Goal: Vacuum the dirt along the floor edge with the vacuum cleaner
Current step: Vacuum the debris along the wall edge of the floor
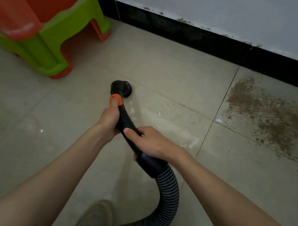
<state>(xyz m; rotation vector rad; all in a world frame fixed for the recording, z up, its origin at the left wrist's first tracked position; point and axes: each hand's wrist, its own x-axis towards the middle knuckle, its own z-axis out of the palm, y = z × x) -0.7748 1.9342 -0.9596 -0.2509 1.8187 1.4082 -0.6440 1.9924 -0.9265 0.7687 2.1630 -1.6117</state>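
Both hands [133, 130] gripping vacuum wand [123, 116], hose [167, 195] cut off below, shoe [96, 217] blurred

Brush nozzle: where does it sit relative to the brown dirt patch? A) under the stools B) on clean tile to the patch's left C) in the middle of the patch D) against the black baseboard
B: the brush nozzle rests on bare tile, with the dirt patch well off to its right.

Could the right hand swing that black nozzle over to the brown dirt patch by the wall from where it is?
Probably yes. The right hand grips the nozzle, and only bare tile lies between it and the dirt patch. The stools stand on the opposite side.
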